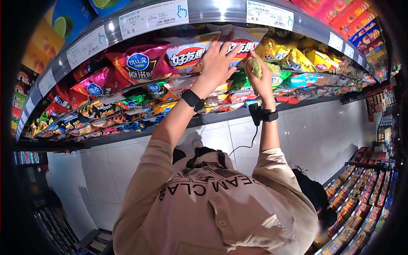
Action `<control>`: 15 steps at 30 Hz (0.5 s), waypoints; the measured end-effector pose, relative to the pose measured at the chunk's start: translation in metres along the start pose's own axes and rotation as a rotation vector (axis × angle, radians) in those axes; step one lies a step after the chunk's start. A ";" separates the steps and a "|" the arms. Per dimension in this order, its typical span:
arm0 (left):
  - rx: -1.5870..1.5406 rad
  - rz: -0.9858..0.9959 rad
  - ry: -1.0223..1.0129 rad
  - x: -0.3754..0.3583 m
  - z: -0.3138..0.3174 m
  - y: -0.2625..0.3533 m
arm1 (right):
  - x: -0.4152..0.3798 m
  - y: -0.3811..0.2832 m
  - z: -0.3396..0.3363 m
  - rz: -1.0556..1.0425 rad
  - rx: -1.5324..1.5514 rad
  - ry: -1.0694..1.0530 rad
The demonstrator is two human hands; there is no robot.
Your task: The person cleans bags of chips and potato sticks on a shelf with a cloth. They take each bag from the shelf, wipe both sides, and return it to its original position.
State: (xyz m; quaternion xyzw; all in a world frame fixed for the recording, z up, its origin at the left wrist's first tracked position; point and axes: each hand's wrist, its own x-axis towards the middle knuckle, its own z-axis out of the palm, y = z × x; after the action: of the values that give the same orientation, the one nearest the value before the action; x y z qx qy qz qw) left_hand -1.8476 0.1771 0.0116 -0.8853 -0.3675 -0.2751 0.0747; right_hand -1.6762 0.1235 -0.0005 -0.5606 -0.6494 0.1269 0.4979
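Note:
My left hand (216, 63) lies with fingers spread on the white and purple snack bags (185, 55) of the upper shelf. To its right, my right hand (261, 78) has its fingers wrapped round a crumpled green cloth (256, 68), close to the front of the same row. A second white bag (244, 43) shows between the two hands. Magenta chip bags (140, 63) stand left of my left hand, and yellow bags (297, 59) are right of my right hand. Both wrists wear black bands.
A curved shelf edge with price labels (154, 19) runs above the bags. Lower shelves hold more snack bags (155, 89). A thin black cable hangs from my right wrist. Snack racks (357, 204) stand at lower right, beside a person in dark clothing (312, 189).

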 end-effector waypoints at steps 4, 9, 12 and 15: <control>0.114 -0.038 0.116 -0.004 -0.008 0.011 | -0.019 -0.012 -0.005 -0.010 -0.042 -0.091; -0.617 -0.076 0.269 -0.065 -0.029 -0.004 | -0.050 -0.040 0.009 0.075 0.152 -0.036; -0.487 -0.289 0.278 -0.149 -0.042 -0.017 | -0.073 -0.029 0.026 0.276 0.296 0.001; -0.328 -0.510 0.208 -0.238 -0.051 -0.032 | -0.094 0.003 0.049 0.512 0.257 -0.346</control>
State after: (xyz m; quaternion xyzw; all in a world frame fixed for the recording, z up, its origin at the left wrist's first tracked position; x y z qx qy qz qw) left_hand -2.0294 0.0381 -0.0767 -0.7322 -0.5185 -0.4294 -0.1032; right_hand -1.7249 0.0637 -0.0736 -0.6082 -0.5410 0.4222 0.3989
